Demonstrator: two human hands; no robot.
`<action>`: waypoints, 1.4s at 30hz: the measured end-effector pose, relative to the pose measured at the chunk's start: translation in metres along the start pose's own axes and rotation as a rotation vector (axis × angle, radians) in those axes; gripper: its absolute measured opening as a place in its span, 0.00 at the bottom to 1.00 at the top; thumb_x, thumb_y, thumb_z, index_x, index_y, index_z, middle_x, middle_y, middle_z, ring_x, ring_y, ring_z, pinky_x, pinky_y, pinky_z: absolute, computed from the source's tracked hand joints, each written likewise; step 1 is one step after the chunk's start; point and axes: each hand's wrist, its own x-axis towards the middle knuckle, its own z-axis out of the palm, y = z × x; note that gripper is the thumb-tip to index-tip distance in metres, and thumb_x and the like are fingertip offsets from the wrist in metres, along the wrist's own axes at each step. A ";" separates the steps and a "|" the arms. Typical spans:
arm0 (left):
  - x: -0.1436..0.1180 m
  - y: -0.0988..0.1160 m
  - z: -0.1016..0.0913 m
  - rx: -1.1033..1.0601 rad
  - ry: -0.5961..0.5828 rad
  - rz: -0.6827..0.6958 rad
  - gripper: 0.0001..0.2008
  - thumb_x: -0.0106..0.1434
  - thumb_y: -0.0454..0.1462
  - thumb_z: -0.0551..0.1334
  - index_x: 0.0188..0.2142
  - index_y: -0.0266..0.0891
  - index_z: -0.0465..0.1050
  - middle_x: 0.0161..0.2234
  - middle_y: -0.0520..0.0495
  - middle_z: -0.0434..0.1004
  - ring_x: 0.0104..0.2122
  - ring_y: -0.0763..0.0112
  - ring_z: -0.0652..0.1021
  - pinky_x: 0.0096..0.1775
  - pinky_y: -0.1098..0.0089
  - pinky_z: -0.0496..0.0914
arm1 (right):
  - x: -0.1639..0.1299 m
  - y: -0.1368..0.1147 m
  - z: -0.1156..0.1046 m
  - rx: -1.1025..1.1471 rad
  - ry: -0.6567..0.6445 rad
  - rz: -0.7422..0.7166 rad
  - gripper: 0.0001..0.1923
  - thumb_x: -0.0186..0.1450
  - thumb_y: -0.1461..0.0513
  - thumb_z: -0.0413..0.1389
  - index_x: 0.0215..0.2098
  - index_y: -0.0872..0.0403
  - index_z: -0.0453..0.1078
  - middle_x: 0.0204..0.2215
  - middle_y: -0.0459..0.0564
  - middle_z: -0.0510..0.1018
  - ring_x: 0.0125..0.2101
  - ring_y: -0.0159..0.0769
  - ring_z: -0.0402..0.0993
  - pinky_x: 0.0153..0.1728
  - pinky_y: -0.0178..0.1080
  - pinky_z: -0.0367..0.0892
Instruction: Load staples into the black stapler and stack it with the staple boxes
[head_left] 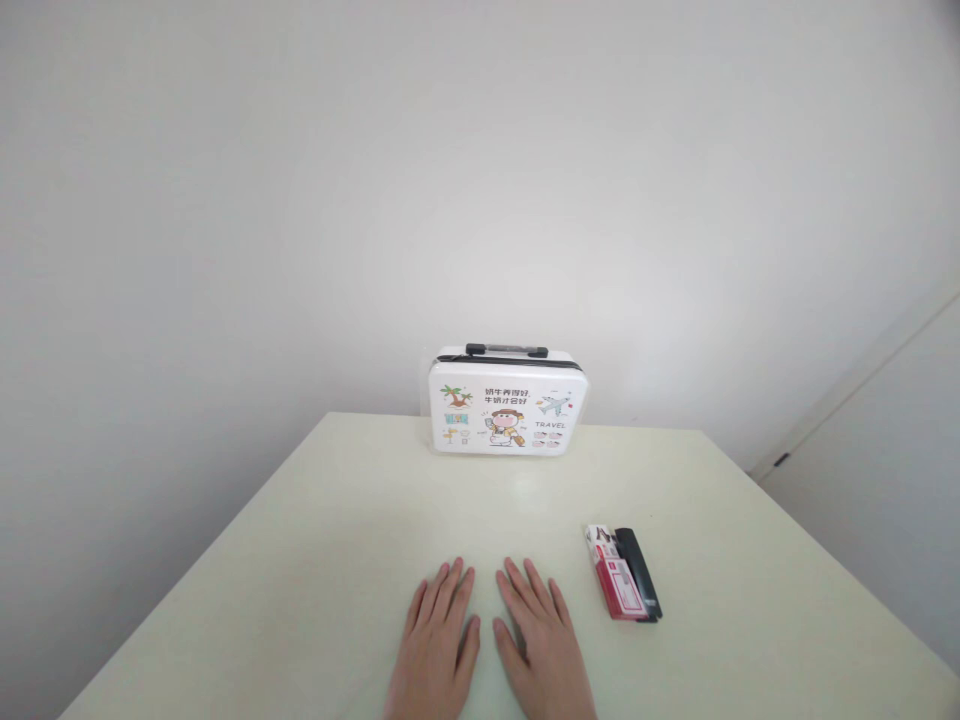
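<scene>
Both palms lie flat and empty on the cream table, left hand beside right hand, fingers spread, near what looks like a red stapler box, upright white case beyond.

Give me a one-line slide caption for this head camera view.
Left hand and right hand flat on table, small case upright behind, red packet at right.
</scene>
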 end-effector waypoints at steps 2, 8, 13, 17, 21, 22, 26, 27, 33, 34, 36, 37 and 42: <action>0.000 0.000 0.001 -0.002 0.004 0.001 0.30 0.75 0.42 0.51 0.73 0.49 0.48 0.72 0.51 0.54 0.70 0.61 0.60 0.66 0.52 0.62 | 0.000 0.000 0.000 -0.001 -0.013 0.002 0.31 0.74 0.55 0.47 0.73 0.36 0.46 0.72 0.38 0.51 0.72 0.46 0.47 0.69 0.60 0.54; 0.001 0.003 0.001 0.005 0.002 -0.014 0.29 0.75 0.41 0.51 0.73 0.49 0.48 0.72 0.50 0.54 0.70 0.60 0.59 0.66 0.50 0.62 | 0.001 0.000 0.000 0.006 -0.039 0.009 0.31 0.75 0.54 0.46 0.73 0.37 0.45 0.73 0.39 0.50 0.72 0.46 0.46 0.70 0.60 0.52; 0.001 0.006 0.001 -0.004 0.015 -0.019 0.30 0.74 0.40 0.51 0.73 0.48 0.48 0.72 0.50 0.53 0.70 0.59 0.59 0.67 0.50 0.60 | 0.000 -0.001 -0.001 0.020 -0.037 0.016 0.30 0.75 0.55 0.46 0.73 0.37 0.47 0.72 0.40 0.52 0.72 0.46 0.46 0.70 0.60 0.52; 0.001 0.005 0.002 -0.016 0.032 -0.020 0.30 0.74 0.39 0.51 0.73 0.49 0.47 0.72 0.50 0.54 0.70 0.58 0.59 0.67 0.50 0.59 | -0.001 -0.001 -0.002 0.029 -0.031 0.020 0.30 0.75 0.55 0.46 0.73 0.38 0.48 0.72 0.40 0.52 0.72 0.45 0.47 0.70 0.60 0.52; -0.001 0.003 0.002 -0.003 0.031 -0.004 0.30 0.74 0.40 0.51 0.73 0.49 0.47 0.72 0.49 0.54 0.70 0.59 0.60 0.67 0.51 0.60 | 0.000 0.000 0.000 0.027 -0.050 0.018 0.30 0.75 0.55 0.46 0.73 0.38 0.47 0.73 0.39 0.51 0.73 0.46 0.45 0.70 0.61 0.51; -0.001 0.003 0.002 0.001 0.031 0.002 0.30 0.74 0.40 0.51 0.73 0.49 0.47 0.72 0.50 0.54 0.70 0.60 0.59 0.66 0.51 0.60 | 0.000 0.001 0.001 0.024 -0.054 0.017 0.30 0.75 0.54 0.45 0.73 0.38 0.46 0.73 0.39 0.50 0.73 0.46 0.45 0.70 0.61 0.51; -0.001 0.003 0.001 0.007 0.035 0.004 0.29 0.74 0.40 0.51 0.73 0.49 0.49 0.72 0.51 0.54 0.70 0.61 0.59 0.66 0.52 0.61 | 0.000 0.002 0.001 0.014 -0.053 0.009 0.30 0.75 0.54 0.45 0.73 0.38 0.46 0.73 0.39 0.50 0.73 0.45 0.44 0.70 0.61 0.52; -0.001 0.003 0.001 0.006 0.036 0.000 0.29 0.74 0.40 0.51 0.73 0.49 0.49 0.72 0.51 0.54 0.70 0.61 0.59 0.66 0.52 0.61 | 0.000 0.002 0.001 0.011 -0.048 0.008 0.30 0.75 0.54 0.46 0.73 0.38 0.46 0.73 0.39 0.50 0.73 0.45 0.45 0.70 0.60 0.53; 0.000 0.003 0.003 -0.007 0.034 0.000 0.30 0.74 0.40 0.51 0.73 0.49 0.48 0.72 0.50 0.54 0.70 0.60 0.60 0.66 0.51 0.61 | -0.001 0.001 0.002 0.009 -0.007 0.001 0.30 0.74 0.55 0.47 0.73 0.37 0.47 0.72 0.39 0.52 0.72 0.45 0.47 0.69 0.60 0.54; 0.000 0.002 0.003 -0.006 0.029 0.002 0.30 0.74 0.40 0.51 0.73 0.49 0.47 0.72 0.50 0.54 0.70 0.60 0.60 0.66 0.51 0.61 | -0.001 0.001 0.002 0.010 -0.005 0.004 0.30 0.74 0.55 0.47 0.73 0.37 0.47 0.72 0.38 0.52 0.72 0.45 0.48 0.70 0.60 0.54; 0.000 0.002 0.002 -0.005 0.019 -0.002 0.30 0.74 0.40 0.51 0.73 0.49 0.47 0.72 0.50 0.53 0.70 0.59 0.59 0.66 0.51 0.61 | -0.001 0.000 0.001 0.013 -0.009 0.009 0.30 0.74 0.55 0.47 0.73 0.37 0.48 0.72 0.39 0.52 0.72 0.45 0.48 0.70 0.59 0.53; 0.000 0.002 0.002 -0.005 0.012 -0.004 0.30 0.74 0.41 0.51 0.73 0.49 0.46 0.73 0.50 0.53 0.70 0.60 0.59 0.67 0.51 0.61 | -0.001 0.000 0.001 0.015 -0.014 0.009 0.30 0.74 0.55 0.47 0.73 0.37 0.48 0.72 0.39 0.52 0.72 0.45 0.48 0.70 0.59 0.53; -0.001 0.002 0.001 -0.006 -0.006 -0.010 0.29 0.75 0.41 0.51 0.73 0.50 0.47 0.73 0.53 0.51 0.71 0.62 0.57 0.67 0.52 0.60 | 0.000 -0.001 -0.002 0.014 -0.030 0.019 0.29 0.75 0.54 0.45 0.73 0.38 0.48 0.72 0.39 0.51 0.72 0.45 0.46 0.70 0.60 0.52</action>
